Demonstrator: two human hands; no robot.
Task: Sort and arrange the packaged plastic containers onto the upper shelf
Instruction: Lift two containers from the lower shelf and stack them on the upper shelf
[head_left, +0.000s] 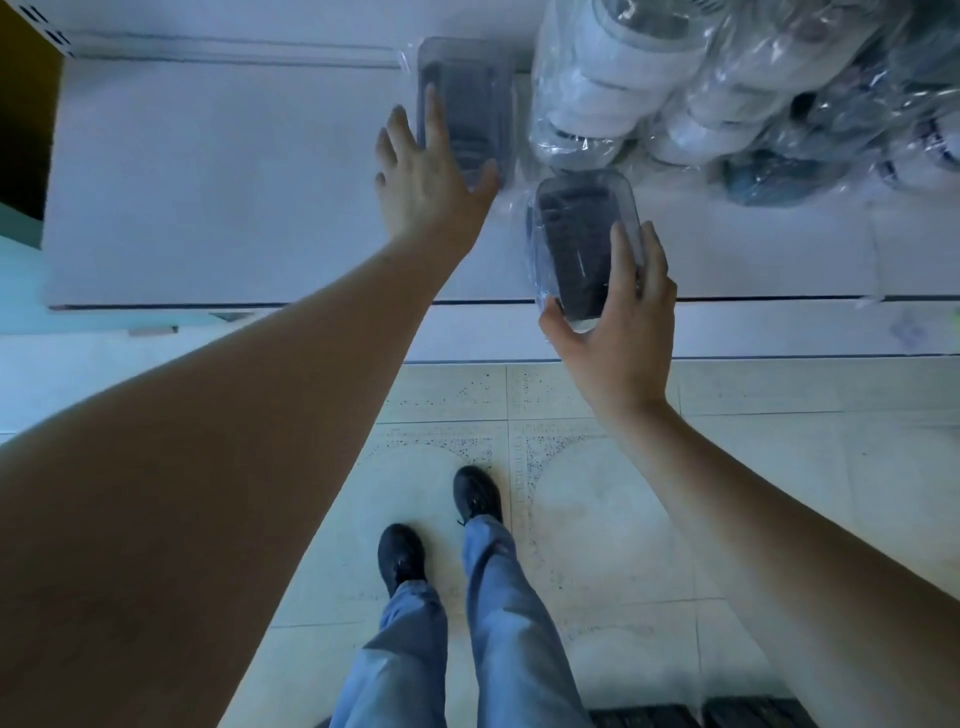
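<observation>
No label or writing can be read on any package. Two dark wrapped containers are in play. The far container (467, 104) lies flat on the white shelf (208, 182) at 12 o'clock, with the left hand (426, 176) spread wide and resting on its near left edge, fingers straight. The near container (582, 249), at 1 o'clock, overhangs the shelf's front edge, gripped by the right hand (618, 332) round its near end. A heap of plastic-wrapped white and dark tubs (727, 88) sits at 2 o'clock; their count is unclear.

shop: white shelf (208, 182), bagged stock (727, 93)
</observation>
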